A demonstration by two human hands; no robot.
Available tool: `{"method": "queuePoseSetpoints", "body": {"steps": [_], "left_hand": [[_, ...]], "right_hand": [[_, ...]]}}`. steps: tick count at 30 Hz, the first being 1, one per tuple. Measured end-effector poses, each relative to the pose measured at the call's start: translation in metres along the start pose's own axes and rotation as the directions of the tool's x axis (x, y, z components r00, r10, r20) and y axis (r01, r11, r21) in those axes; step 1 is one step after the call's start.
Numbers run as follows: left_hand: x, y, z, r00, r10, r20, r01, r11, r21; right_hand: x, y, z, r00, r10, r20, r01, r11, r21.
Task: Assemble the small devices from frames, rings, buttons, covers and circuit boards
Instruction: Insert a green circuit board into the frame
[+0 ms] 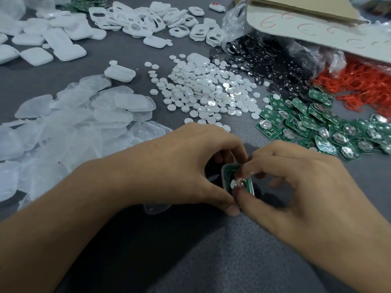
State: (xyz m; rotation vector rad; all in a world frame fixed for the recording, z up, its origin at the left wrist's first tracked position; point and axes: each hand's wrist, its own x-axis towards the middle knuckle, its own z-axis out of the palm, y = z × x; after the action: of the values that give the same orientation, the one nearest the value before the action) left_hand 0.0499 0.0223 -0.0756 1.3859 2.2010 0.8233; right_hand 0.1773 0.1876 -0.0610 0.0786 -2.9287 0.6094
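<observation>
The left hand [186, 163] grips the frame [223, 171] by its ends; the right hand [306, 187] pinches the circuit board [229, 175] inside. Light, stiff, likely slippery: hold by edges

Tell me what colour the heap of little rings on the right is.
Red; the rings show clearly in the head view.

Dark grey speckled surface [190, 261] fills foreground. Far right, pale cardboard flap [296, 24] bearing red handwritten loops [267, 21] overhangs crumpled clear plastic bag [234, 24]. Dark round coin cells [264, 62] heaped in and beside bag.
</observation>
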Motion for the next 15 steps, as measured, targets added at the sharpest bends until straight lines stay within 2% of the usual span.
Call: {"method": "queuePoseSetpoints", "body": {"steps": [15], "left_hand": [[0.0000,-0.0006,0.0002,1.000,0.000,-0.005,0.000,1.000,-0.002]], "right_hand": [[0.0013,-0.0016,0.0005,1.000,0.007,-0.010,-0.007,1.000,0.018]]}}
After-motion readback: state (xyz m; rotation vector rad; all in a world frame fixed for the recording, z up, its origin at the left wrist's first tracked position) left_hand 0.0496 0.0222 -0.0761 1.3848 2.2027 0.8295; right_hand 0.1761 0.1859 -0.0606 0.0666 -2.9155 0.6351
